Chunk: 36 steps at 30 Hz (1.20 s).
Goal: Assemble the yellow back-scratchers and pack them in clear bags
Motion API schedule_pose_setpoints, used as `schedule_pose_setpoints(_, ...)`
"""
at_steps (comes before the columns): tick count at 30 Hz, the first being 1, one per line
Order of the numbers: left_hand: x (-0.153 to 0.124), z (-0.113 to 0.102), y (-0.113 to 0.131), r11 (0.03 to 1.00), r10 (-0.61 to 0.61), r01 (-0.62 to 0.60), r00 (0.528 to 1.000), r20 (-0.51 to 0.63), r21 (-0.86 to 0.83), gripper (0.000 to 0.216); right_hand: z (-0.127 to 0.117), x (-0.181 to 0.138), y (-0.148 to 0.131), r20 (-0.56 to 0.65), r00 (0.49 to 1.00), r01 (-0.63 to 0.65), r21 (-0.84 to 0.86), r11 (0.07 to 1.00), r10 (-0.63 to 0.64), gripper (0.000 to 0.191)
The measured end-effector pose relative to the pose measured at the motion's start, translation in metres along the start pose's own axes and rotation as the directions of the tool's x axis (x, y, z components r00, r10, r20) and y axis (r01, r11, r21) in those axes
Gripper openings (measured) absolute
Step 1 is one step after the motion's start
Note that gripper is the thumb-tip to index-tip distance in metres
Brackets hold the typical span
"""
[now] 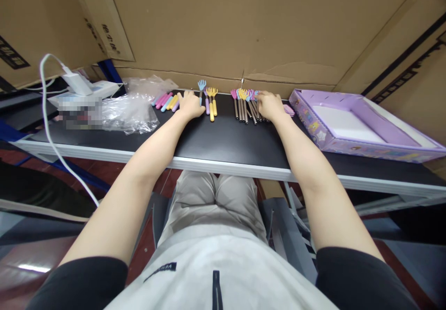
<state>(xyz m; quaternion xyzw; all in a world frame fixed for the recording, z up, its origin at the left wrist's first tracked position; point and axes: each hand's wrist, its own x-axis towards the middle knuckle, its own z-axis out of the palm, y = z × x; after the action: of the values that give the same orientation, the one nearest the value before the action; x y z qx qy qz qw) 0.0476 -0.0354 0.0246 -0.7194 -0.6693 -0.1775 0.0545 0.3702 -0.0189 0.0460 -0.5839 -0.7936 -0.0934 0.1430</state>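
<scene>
My left hand (190,105) is at the back of the black table, over the right end of a row of coloured handles (167,101). Its fingers reach forward and its thumb stands apart. Just right of it lie back scratchers with claw heads and coloured handles, including a yellow back scratcher (212,106). My right hand (270,106) is bent at the right side of a bunch of metal back scratcher rods (245,110) with pink, yellow, blue and purple claws. Its fingertips close on a rod near the claw end; the hand hides part of the bunch.
A purple open box (315,129) stands at the right, beside a small pink item (289,110). Crumpled clear plastic bags (134,110) lie at the left, near a white power strip (104,88) with a plugged-in charger and cable (45,101). Cardboard (223,27) walls off the back.
</scene>
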Motion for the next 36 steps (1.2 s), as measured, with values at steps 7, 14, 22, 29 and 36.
schedule_pose_setpoints(7,-0.011,-0.017,0.016,0.989,0.143,-0.144,0.989,-0.040,-0.022,0.039,-0.019,-0.009,-0.032,-0.116,0.972,0.213,0.053,0.976,-0.206,0.076)
schedule_pose_setpoints(14,0.001,-0.001,0.021,0.872,0.478,-0.487,0.869,-0.132,-0.046,0.032,-0.015,-0.006,-0.055,-0.109,0.940,0.330,0.045,0.943,-0.324,0.064)
schedule_pose_setpoints(22,-0.007,-0.006,0.028,0.858,0.487,-0.511,0.843,-0.229,-0.052,0.029,-0.002,0.003,-0.053,-0.047,0.933,0.359,0.097,0.928,-0.356,0.046)
schedule_pose_setpoints(29,-0.006,-0.009,0.031,0.851,0.505,-0.524,0.834,-0.221,-0.033,0.023,-0.011,0.006,-0.060,-0.093,0.908,0.415,0.077,0.906,-0.408,0.042)
schedule_pose_setpoints(36,-0.003,-0.022,0.032,0.870,0.475,-0.492,0.855,-0.208,-0.036,0.023,-0.020,0.011,-0.055,-0.092,0.909,0.413,0.060,0.909,-0.407,0.045)
